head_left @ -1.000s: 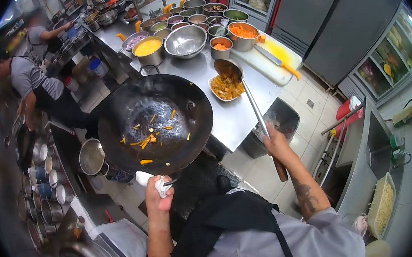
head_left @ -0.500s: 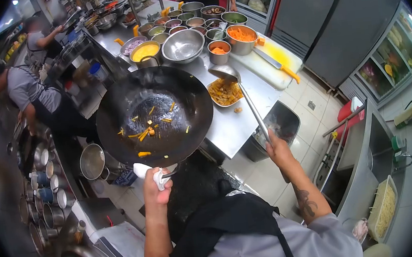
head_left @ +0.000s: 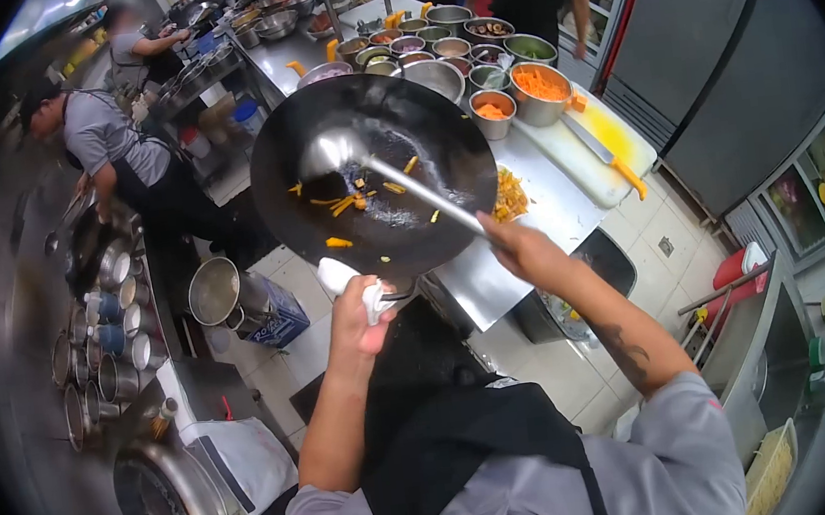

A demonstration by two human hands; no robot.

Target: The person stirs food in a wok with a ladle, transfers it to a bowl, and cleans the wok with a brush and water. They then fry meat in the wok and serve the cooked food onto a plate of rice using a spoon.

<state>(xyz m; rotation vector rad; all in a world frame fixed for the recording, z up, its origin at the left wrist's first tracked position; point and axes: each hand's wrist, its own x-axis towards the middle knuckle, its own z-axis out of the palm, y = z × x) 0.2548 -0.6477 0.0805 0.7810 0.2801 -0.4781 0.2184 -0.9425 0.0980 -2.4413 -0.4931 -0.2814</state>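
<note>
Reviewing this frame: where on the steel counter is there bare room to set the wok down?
Bare steel shows at the near corner of the counter, bordered by the plate of food, the cutting board and the counter edge. Its far end is crowded with bowls. The left hand holds the wok, the right hand the ladle.

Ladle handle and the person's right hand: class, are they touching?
Touching. The head view shows the right hand closed around the ladle handle, its bowl over the wok.

Both arms stretched forward, left hand (head_left: 358,315) clenched in a fist, right hand (head_left: 522,248) closed in a grip, forearm tattooed.
</note>
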